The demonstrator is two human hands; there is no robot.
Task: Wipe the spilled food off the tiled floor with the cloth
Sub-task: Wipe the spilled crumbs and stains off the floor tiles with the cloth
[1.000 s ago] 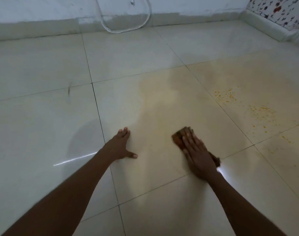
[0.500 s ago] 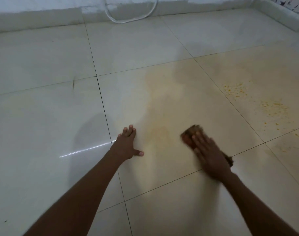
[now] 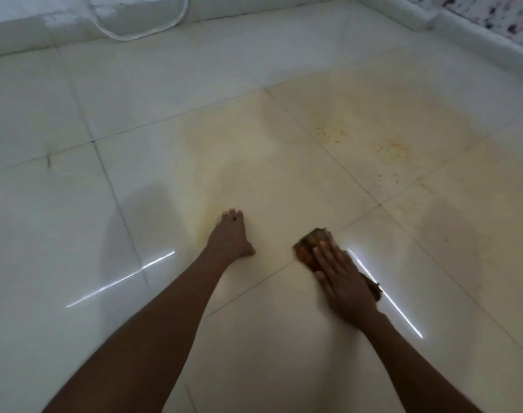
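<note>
Glossy pale tiled floor (image 3: 60, 222) with dark grout lines, white skirting along the far wall (image 3: 22, 40), a looped white cable (image 3: 141, 32) against it. Left hand (image 3: 229, 236) flat on a tile, fingers together, thumb out. Right hand (image 3: 342, 277) presses the brown cloth (image 3: 309, 244) down, fingers straight, slightly spread. Orange food specks (image 3: 333, 132) further right, well apart from the cloth; yellowish smear around, possibly wet. Speckled wall (image 3: 492, 13) at far right.

Cloth (image 3: 309, 245) brown-orange; floor (image 3: 75, 204) pale cream tiles, yellow smear; orange food specks (image 3: 331, 132); wall (image 3: 492, 13) speckled.
</note>
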